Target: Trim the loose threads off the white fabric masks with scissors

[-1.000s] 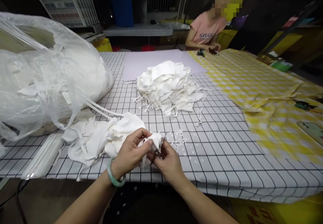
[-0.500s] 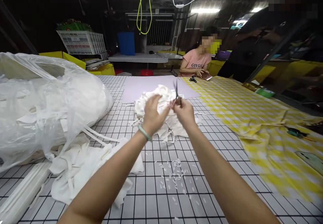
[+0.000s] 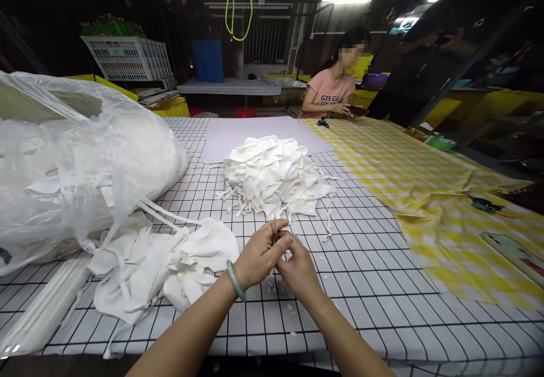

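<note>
Head view showed left hand point(image 3: 257, 258) and right hand point(image 3: 298, 268) pinched together on what looked like snips point(image 3: 274, 233), over the checked table point(image 3: 361, 275) just before the cloth pile point(image 3: 272, 176); such crowded fingers risked a nick.

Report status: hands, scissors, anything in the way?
Left hand and right hand pinched together on small scissors. No fabric seen in fingers. White fabric heap just ahead, untouched.

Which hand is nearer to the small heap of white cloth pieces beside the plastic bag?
Left. The left hand is just right of the heap; the right hand lies beyond it, farther right.
</note>
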`<state>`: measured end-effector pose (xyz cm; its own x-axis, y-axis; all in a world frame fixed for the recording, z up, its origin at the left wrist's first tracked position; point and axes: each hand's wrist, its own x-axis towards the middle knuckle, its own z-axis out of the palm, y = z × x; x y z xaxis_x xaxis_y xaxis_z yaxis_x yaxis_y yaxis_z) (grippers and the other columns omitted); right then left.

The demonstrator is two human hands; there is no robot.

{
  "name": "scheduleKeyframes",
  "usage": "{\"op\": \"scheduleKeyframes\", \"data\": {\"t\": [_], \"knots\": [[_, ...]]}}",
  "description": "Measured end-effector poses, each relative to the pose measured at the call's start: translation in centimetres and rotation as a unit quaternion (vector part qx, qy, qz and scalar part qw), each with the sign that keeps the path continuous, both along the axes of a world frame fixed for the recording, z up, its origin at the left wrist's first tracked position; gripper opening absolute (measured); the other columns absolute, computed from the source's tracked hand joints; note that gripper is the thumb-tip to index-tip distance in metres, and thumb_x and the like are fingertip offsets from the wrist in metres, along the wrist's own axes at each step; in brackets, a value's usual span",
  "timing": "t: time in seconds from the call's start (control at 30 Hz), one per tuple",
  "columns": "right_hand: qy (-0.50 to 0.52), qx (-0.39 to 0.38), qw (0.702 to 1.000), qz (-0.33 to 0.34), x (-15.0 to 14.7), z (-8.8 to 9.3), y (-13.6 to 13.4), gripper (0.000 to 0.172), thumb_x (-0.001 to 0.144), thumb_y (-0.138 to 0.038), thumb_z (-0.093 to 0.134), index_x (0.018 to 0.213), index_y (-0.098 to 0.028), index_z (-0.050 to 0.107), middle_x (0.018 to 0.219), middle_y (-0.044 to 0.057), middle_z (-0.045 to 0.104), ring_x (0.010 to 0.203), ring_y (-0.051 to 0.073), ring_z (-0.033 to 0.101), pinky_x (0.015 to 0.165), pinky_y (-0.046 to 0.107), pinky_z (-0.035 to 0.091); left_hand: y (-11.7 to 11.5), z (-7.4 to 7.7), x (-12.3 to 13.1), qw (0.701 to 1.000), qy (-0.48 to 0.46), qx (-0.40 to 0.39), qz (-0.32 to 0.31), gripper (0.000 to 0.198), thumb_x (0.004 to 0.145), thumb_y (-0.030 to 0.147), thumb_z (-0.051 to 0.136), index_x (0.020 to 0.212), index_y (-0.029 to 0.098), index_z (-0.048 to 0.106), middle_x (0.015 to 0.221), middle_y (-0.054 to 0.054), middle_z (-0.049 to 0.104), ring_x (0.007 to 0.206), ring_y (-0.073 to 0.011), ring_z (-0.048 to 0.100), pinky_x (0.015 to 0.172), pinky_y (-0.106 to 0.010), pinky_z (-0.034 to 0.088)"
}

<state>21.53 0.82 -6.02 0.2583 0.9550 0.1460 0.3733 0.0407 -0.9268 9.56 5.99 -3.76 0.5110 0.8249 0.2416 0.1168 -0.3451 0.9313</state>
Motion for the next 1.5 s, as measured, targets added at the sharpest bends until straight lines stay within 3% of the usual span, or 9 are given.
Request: {"op": "scheduleKeyframes", "data": {"t": [0.07,0.13,0.3,0.47,0.67,0.83,1.13,1.3,1.5], "knots": [[0.039,-0.024,0.999,-0.028,0.4,-0.4,-0.5,0.027,0.080,-0.045,0.069,0.090,-0.021,0.062,0.088,0.005,0.066,0.081,0.021,0.058,0.073,0.032,0.051,0.0,0.5,-0.3,1.000,-0.021,-0.006,0.007,0.039,0.101,0.042,0.045,0.129,0.020,0.064,0.133,-0.011,0.066,0.122,-0.0254,0.063,0.102,-0.040,0.054],[0.071,-0.037,0.995,-0.052,0.9,-0.5,-0.7,0.037,0.078,-0.053,0.072,0.093,-0.022,0.060,0.089,0.004,0.065,0.078,0.019,0.056,0.072,0.031,0.050,0.3,0.5,-0.1,0.997,-0.032,0.013,0.066,0.038,0.104,0.037,0.037,0.122,0.019,0.066,0.128,-0.012,0.067,0.120,-0.0240,0.064,0.100,-0.039,0.055],[0.134,-0.028,0.990,-0.046,1.7,-0.1,-0.4,0.038,0.081,-0.052,0.071,0.101,-0.021,0.060,0.095,0.004,0.063,0.077,0.017,0.054,0.071,0.029,0.050,2.5,-0.6,2.5,0.987,-0.002,0.087,0.134,0.018,0.092,0.021,0.058,0.107,0.018,0.066,0.108,-0.008,0.070,0.097,-0.0198,0.069,0.081,-0.033,0.059],[0.164,-0.043,0.983,-0.063,2.0,-0.7,-0.8,0.036,0.080,-0.051,0.072,0.097,-0.021,0.063,0.091,0.005,0.065,0.080,0.019,0.056,0.075,0.032,0.051,8.6,-0.4,6.1,0.971,0.023,0.163,0.176,0.015,0.090,0.014,0.060,0.103,0.017,0.066,0.100,-0.008,0.064,0.084,-0.0167,0.065,0.078,-0.032,0.057],[0.193,-0.101,0.975,-0.035,2.7,-2.0,-1.2,0.035,0.081,-0.049,0.071,0.101,-0.021,0.064,0.096,0.006,0.068,0.092,0.023,0.062,0.088,0.037,0.050,16.8,0.4,10.6,0.955,0.090,0.226,0.168,0.021,0.088,0.012,0.065,0.109,0.017,0.068,0.113,-0.010,0.060,0.090,-0.0185,0.064,0.084,-0.034,0.055],[0.226,-0.130,0.965,-0.026,2.8,-2.9,-1.3,0.033,0.078,-0.045,0.074,0.099,-0.021,0.067,0.094,0.007,0.070,0.091,0.024,0.064,0.088,0.037,0.052,20.5,-0.5,12.4,0.949,0.143,0.228,0.167,0.021,0.083,0.007,0.067,0.101,0.016,0.071,0.104,-0.009,0.060,0.085,-0.0209,0.063,0.083,-0.037,0.053],[0.244,-0.104,0.963,-0.034,2.6,-4.4,-1.0,0.031,0.076,-0.043,0.076,0.096,-0.021,0.069,0.088,0.006,0.070,0.083,0.022,0.064,0.082,0.035,0.052,20.8,-0.5,13.0,0.955,0.105,0.193,0.201,0.019,0.083,0.006,0.059,0.068,0.019,0.062,0.080,-0.004,0.058,0.077,-0.0189,0.058,0.077,-0.033,0.049],[0.259,-0.095,0.959,-0.062,2.3,-3.6,-1.2,0.032,0.074,-0.045,0.077,0.093,-0.021,0.069,0.086,0.005,0.070,0.083,0.022,0.063,0.082,0.035,0.051,18.6,0.8,11.0,0.961,0.012,0.144,0.236,0.009,0.088,0.021,0.058,0.080,0.018,0.062,0.075,-0.001,0.058,0.067,-0.0141,0.055,0.065,-0.027,0.048],[0.262,-0.080,0.961,-0.046,1.8,-2.8,-1.4,0.031,0.074,-0.045,0.076,0.093,-0.021,0.068,0.085,0.004,0.069,0.084,0.022,0.063,0.082,0.034,0.050,15.1,2.4,7.0,0.972,-0.006,0.124,0.201,0.020,0.093,0.035,0.055,0.088,0.016,0.061,0.064,0.003,0.053,0.053,-0.0102,0.049,0.052,-0.023,0.045]]}}
